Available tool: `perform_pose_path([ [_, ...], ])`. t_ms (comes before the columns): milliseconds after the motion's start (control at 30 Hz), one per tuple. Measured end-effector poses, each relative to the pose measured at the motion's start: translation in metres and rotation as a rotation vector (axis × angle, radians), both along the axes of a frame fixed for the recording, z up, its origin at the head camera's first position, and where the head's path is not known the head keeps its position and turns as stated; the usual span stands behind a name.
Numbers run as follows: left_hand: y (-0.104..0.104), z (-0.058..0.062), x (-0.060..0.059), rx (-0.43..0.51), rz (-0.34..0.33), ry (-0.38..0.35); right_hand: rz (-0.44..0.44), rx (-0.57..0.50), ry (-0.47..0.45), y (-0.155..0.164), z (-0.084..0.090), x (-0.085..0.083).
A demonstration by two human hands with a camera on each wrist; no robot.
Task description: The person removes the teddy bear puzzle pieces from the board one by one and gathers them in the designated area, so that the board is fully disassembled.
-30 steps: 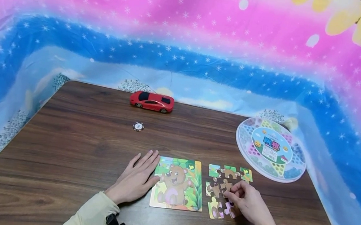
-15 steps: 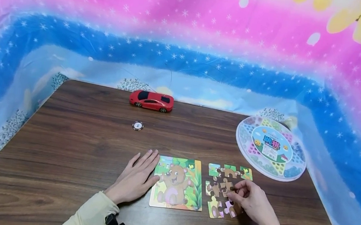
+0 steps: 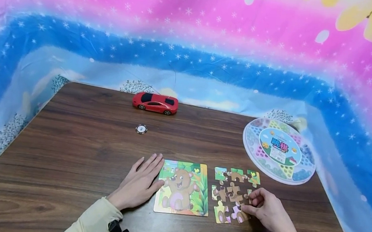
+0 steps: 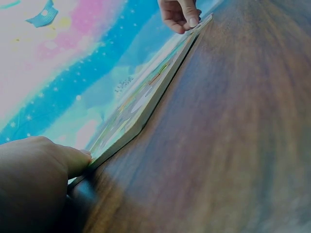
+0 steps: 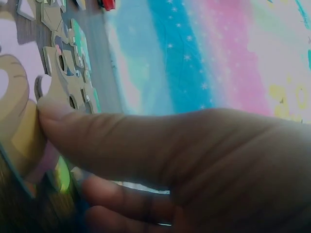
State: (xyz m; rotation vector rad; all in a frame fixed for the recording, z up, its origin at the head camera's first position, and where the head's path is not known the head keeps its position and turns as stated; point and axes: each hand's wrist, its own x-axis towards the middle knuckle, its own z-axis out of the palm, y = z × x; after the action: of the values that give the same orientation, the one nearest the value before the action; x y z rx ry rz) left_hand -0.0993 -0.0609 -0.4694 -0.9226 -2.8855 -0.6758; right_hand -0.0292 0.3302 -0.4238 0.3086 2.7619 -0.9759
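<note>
A person sits at a dark brown wooden tabletop [image 3: 78,150] with long streaks in the grain. The left hand [image 3: 139,184] lies flat on the wood with its fingers straight and close together, and holds nothing. Its thumb touches the left edge of a square puzzle board [image 3: 183,189], which is thin and flat like stiff card and shows a brown bear among green leaves. In the left wrist view the thumb [image 4: 73,160] presses against the board's corner [image 4: 141,116], and the board looks like a low slab lying on the wood. Just to the right of the board lie the puzzle pieces [image 3: 232,195], small flat bits with round knobs and holes, coloured brown, green, yellow and pink. They sit close together in a rough square. The right hand [image 3: 272,214] rests at the right side of these pieces with its fingers curled, and the fingertips pinch the edge of a piece. In the right wrist view a fingertip [image 5: 53,109] pushes against the smooth cut edge of a piece [image 5: 19,131]. Farther back stands a shiny red toy car [image 3: 155,103], and a small round chip [image 3: 141,129] lies near it. On the right sits a round clear plastic box [image 3: 279,151] with a bright label. A soft pink and blue cloth [image 3: 192,45] with white stars hangs around the tabletop.
</note>
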Motion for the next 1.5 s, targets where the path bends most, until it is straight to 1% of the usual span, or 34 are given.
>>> perform_pose_path([
  [267,-0.001,0.0,0.001,0.0,0.003,0.001,0.0,0.023,-0.045,-0.002,0.003,0.001],
  [433,-0.001,0.001,0.001,-0.009,0.002,-0.011,-0.003,0.038,-0.066,-0.003,0.002,0.001],
  [633,-0.002,0.002,0.001,0.002,0.002,-0.007,-0.031,0.042,-0.102,-0.005,0.004,0.001],
  [833,-0.003,0.001,0.001,0.003,0.006,0.007,-0.007,0.044,-0.093,-0.007,0.006,0.0],
  [933,-0.003,0.001,0.001,0.004,0.007,0.007,0.008,0.048,-0.038,-0.007,0.008,-0.001],
  [1000,-0.004,0.001,0.001,0.002,0.008,0.004,0.014,0.06,0.024,-0.01,0.009,-0.003],
  [1067,-0.004,0.001,0.001,0.003,0.01,-0.001,0.032,0.073,0.106,-0.016,0.011,-0.006],
  [1133,-0.003,0.001,0.001,0.002,0.011,-0.006,0.055,0.072,0.192,-0.024,0.011,-0.01],
  [1267,-0.002,0.001,0.001,0.004,0.005,-0.016,0.115,0.044,0.304,-0.048,0.012,-0.016],
  [1367,-0.001,0.0,0.0,0.003,-0.001,-0.021,0.181,0.042,0.321,-0.071,0.013,-0.017],
  [1500,0.001,0.0,0.0,-0.01,0.0,-0.028,0.33,0.075,0.3,-0.099,0.011,-0.016],
])
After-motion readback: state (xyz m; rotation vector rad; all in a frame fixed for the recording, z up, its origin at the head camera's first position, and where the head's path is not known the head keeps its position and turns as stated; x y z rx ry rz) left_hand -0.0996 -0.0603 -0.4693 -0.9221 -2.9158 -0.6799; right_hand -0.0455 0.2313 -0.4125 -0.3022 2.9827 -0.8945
